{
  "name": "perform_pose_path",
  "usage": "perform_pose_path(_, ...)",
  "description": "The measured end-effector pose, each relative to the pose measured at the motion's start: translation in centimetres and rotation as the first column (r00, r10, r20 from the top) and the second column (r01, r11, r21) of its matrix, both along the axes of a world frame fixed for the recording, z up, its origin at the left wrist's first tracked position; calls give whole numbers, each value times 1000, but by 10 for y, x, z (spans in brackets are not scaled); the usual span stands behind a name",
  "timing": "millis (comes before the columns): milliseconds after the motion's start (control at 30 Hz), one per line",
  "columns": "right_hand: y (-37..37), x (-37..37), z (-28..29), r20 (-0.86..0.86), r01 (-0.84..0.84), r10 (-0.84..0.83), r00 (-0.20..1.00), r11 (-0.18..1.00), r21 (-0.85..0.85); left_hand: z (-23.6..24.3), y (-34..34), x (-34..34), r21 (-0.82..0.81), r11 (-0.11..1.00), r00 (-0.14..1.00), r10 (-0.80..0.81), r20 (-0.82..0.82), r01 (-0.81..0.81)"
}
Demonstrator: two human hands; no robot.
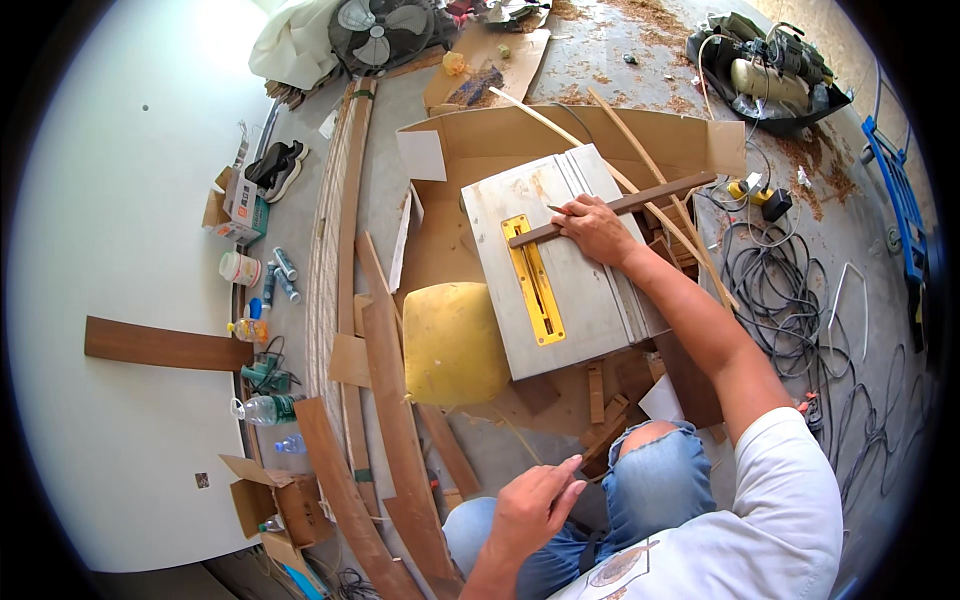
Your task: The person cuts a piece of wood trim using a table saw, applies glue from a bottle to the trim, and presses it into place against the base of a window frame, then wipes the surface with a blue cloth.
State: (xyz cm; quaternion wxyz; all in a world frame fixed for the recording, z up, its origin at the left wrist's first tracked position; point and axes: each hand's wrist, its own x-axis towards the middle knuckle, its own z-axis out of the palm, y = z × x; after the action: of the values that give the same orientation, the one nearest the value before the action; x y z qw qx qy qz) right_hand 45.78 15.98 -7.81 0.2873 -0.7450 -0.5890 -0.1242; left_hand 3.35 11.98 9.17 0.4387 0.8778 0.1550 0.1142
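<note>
A small table saw [590, 300] with a pale metal top stands in front of me, a yellow insert plate [532, 290] set around its blade slot. Across the top lies a narrow dark wood strip [640, 200], one end over the insert and the other beyond the far right edge. My right hand [598, 228] is closed over this strip, and a thin pencil [560, 210] sticks out from its fingers. Above my lap, my left hand [535, 505] is apart from the saw, holding nothing visible, with index finger and thumb stretched out. A yellow cushion-like bundle [455, 343] touches the saw's left side.
Long brown boards [395, 420] lie on the left, near bottles and an open carton [290, 510]. Cardboard [590, 130] surrounds the saw's far side, with light wood sticks [640, 150] leaning across. Coiled black cables [780, 280] and a compressor [770, 85] are at right; a fan [375, 35] stands far left.
</note>
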Motion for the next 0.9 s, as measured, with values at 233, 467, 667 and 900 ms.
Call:
perform_pose_path(233, -2, 0, 2, 19, -23, 23, 1000, 1000, -5, -1, 0, 1, -11, 1000, 1000, -8, -12, 8)
perform_pose_path(467, -7, -3, 0, 16, -34, 34, 999, 999, -1, -3, 0, 3, -14, 1000, 1000, -27, -6, 27)
perform_pose_path(667, -10, -8, 2, 14, -37, 37, 999, 999, -20, -3, 0, 2, -5, 1000, 999, -30, -15, 30)
perform_pose_path(900, -15, -11, 6, 15, -63, 64, 998, 998, -14, -3, -2, 2, -1, 999, 999, -42, -27, 42)
